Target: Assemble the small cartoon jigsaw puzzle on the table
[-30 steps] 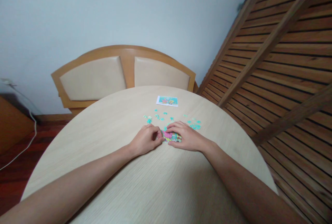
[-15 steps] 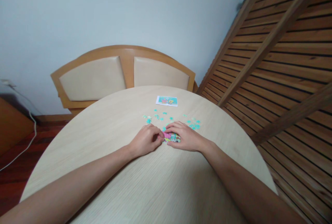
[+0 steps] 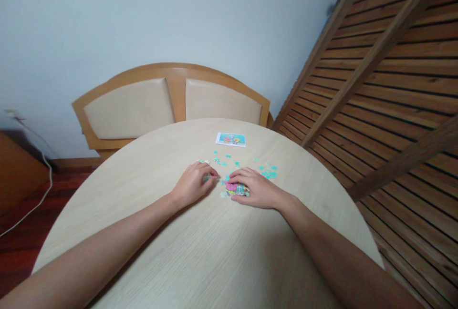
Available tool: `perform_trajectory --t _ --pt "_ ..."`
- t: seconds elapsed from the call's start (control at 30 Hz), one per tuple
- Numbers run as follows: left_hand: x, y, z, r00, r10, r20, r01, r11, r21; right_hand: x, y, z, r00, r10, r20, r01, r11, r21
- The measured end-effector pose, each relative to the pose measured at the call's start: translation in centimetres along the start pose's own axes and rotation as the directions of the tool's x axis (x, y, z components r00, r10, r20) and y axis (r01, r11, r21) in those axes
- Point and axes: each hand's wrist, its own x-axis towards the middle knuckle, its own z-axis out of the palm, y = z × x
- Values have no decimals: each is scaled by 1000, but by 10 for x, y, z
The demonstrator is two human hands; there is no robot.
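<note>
Fingers [image 3: 246,172] of the right hand [image 3: 260,190] arch, spread from the thumb, around a flat pink-yellow-teal jigsaw patch [image 3: 233,188] on the pale, rounded, wood-grained table [image 3: 214,261]; the left hand [image 3: 191,182] curls inward, any pinch unclear, beside knobbly turquoise pieces [image 3: 223,163].

Head camera: sole view, above the near side of the counter [image 3: 214,256], facing forward and down
Forearms [image 3: 118,244]: nearest, entering at the lower corners
Left hand [image 3: 193,182], right hand [image 3: 259,189]: mid-frame, farther off
Wall [image 3: 179,13]: farthest
</note>
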Motion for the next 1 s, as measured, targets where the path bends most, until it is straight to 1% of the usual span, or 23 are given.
perform_trajectory --t 0.17,0.23,0.27,0.33,0.47,0.6,0.8,1.0 --pt "1 -34 -15 986 -159 -39 161 986 34 -1 -1 -2 1000 -8 -4 8 1000 -5" --pt "1 -41 -18 979 -203 29 202 979 6 -1 0 -4 1000 -14 -6 14 1000 -9" --pt "0 -42 -19 977 -206 56 206 979 -2 -1 0 -4 1000 -16 -7 16 1000 -9" --pt "0 -41 -20 980 -175 93 176 984 3 -2 0 -6 1000 -17 -12 16 1000 -6" --pt "-2 -34 -17 992 -77 101 71 996 62 -3 2 -8 1000 -4 -14 4 1000 -4" --pt "-3 -37 -13 993 -36 113 27 996 82 -4 5 -8 1000 -6 -17 6 1000 7" --pt "0 -41 -8 995 -32 94 21 993 116 -5 6 -6 1000 8 -15 -8 1000 8" --pt "2 -44 -8 994 -50 101 45 998 47 -5 6 -7 1000 4 -9 -4 1000 7"
